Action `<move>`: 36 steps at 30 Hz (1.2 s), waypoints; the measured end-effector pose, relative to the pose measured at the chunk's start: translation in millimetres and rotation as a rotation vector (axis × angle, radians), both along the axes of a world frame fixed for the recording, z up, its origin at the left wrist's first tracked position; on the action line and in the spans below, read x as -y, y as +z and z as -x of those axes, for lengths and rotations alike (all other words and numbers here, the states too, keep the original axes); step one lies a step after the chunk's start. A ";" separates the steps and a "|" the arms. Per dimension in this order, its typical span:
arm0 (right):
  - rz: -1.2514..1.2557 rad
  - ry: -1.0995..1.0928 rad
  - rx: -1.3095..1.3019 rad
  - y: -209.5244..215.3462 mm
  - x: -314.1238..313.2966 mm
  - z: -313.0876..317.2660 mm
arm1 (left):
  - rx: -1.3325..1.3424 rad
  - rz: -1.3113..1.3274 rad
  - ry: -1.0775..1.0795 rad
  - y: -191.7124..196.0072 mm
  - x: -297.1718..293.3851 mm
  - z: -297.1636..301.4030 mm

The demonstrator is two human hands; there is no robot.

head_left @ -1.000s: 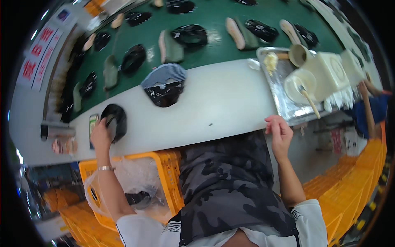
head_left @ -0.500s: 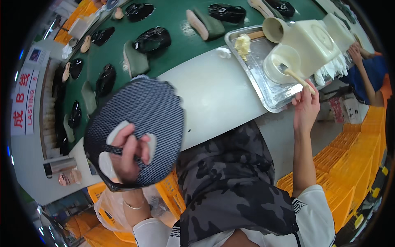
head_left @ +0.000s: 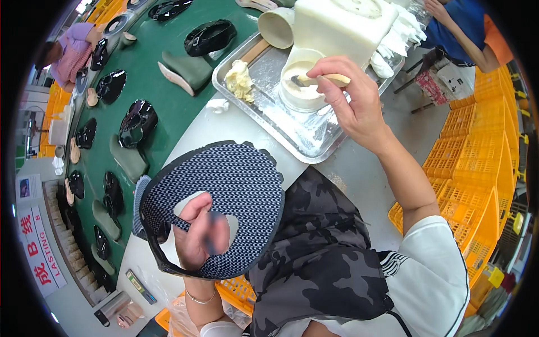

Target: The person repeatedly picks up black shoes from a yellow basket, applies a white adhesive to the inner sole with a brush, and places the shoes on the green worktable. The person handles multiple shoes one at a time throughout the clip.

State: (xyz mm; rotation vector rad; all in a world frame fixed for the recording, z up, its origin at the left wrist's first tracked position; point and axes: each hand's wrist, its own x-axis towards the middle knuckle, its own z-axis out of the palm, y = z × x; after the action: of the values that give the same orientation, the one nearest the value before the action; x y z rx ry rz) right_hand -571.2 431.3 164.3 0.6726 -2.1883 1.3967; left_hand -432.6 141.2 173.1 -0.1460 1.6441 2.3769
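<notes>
My left hand (head_left: 197,236) is closed on a large rounded piece of dark grey woven mesh (head_left: 230,180) with a thick black rim. Its fingers show at pale openings in the mesh, one fingertip area dark and blurred; the piece's exact kind is unclear. With my right hand (head_left: 356,101) I pinch the pale wooden handle of a small brush (head_left: 331,80). The brush's dark end sits within the mouth of a white tub (head_left: 300,101) of whitish paste. That tub stands in a shallow metal tray (head_left: 269,112), near a yellowish lump (head_left: 240,80).
A cream plastic container (head_left: 342,28), a tipped beige cup (head_left: 276,28) and white cloths (head_left: 393,33) crowd the tray. Glossy black shoe uppers (head_left: 138,121) and green-grey pieces (head_left: 128,156) lie on a green surface. Orange crates (head_left: 477,146) line the right. Two other people are nearby.
The view has turned, so the tray appears further left. My right hand has brought the brush handle over the tub, lying flatter. The mesh piece remains in my left hand, tilted differently.
</notes>
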 end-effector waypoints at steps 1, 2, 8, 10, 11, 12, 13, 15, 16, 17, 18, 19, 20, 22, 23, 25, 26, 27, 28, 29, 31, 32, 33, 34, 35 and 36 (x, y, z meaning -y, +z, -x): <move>-0.061 -0.010 -0.065 -1.5 -1.3 5.0 | 0.016 0.022 -0.026 0.0 -1.4 4.0; -0.124 -0.020 -0.129 -3.4 -3.6 12.1 | 0.050 0.061 0.006 3.2 -8.4 9.3; -0.024 0.118 -0.001 -3.1 -9.1 16.9 | 0.163 0.124 -0.094 3.4 -26.2 44.4; 0.070 0.119 0.104 -0.2 -12.6 16.3 | 0.191 0.101 -0.152 2.2 -31.4 56.5; 0.112 0.107 0.145 1.5 -15.6 15.9 | 0.239 0.058 -0.177 3.1 -34.7 62.9; 0.154 0.095 0.186 2.7 -18.4 15.6 | 0.289 0.018 -0.200 4.1 -38.0 68.9; 0.157 0.100 0.190 2.3 -21.9 15.7 | 0.386 -0.105 -0.224 3.3 -40.0 75.8; 0.164 0.110 0.197 1.5 -28.2 17.6 | 0.329 0.057 -0.310 2.9 -47.8 83.6; 0.155 0.108 0.167 3.1 -29.8 19.3 | 0.302 0.136 -0.351 1.5 -51.0 86.7; 0.182 0.133 0.142 4.0 -30.6 20.7 | 0.332 0.083 -0.370 -1.0 -52.8 90.2; 0.210 0.159 0.118 4.8 -30.7 22.0 | 0.361 0.030 -0.388 -4.2 -54.1 93.3; 0.236 0.184 0.091 7.8 -31.1 22.8 | 0.389 -0.023 -0.406 -6.9 -55.3 95.0; 0.259 0.228 0.102 15.3 -31.0 21.3 | 0.432 -0.103 -0.403 -10.1 -55.4 95.1; 0.183 0.298 0.035 25.9 -28.0 21.9 | 0.457 -0.143 -0.423 -10.9 -59.9 94.8; 0.171 0.333 -0.029 28.5 -23.0 22.7 | 0.469 -0.162 -0.435 -10.8 -62.9 94.8; 0.174 0.405 -0.186 32.5 -9.2 24.8 | 0.510 -0.157 -0.449 -8.1 -69.0 93.1; 0.156 0.427 -0.241 33.3 -6.6 25.5 | 0.525 -0.133 -0.452 -6.8 -71.9 91.8; 0.138 0.449 -0.297 33.8 -4.3 26.2 | 0.540 -0.109 -0.455 -5.0 -75.3 91.1; 0.092 0.465 -0.316 34.0 -3.3 28.0 | 0.517 0.009 -0.477 -0.3 -79.3 91.3; 0.060 0.442 -0.304 32.7 -4.4 27.2 | 0.504 0.039 -0.479 -0.9 -78.3 90.8; -0.006 0.399 -0.280 30.0 -6.9 25.5 | 0.477 0.095 -0.480 -2.6 -74.0 88.8; -0.048 0.381 -0.215 28.9 -13.2 21.9 | 0.449 0.138 -0.481 -2.0 -72.0 88.3; -0.090 0.363 -0.151 27.7 -18.5 19.3 | 0.443 0.111 -0.475 -3.2 -68.3 87.8; -0.166 0.317 -0.199 26.0 -22.9 18.8 | 0.437 0.084 -0.474 -5.8 -64.0 87.2; -0.134 0.308 -0.179 26.4 -23.3 17.6 | 0.432 0.058 -0.471 -8.7 -59.6 86.0; -0.102 0.299 -0.158 27.6 -23.1 15.6 | 0.432 0.033 -0.447 -11.6 -55.3 83.3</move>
State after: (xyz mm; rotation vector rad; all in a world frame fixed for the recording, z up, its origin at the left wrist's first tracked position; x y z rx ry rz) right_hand -586.9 454.4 191.9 1.1471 -2.1083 1.3245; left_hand -515.9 196.5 161.5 -0.2484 1.3434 1.8305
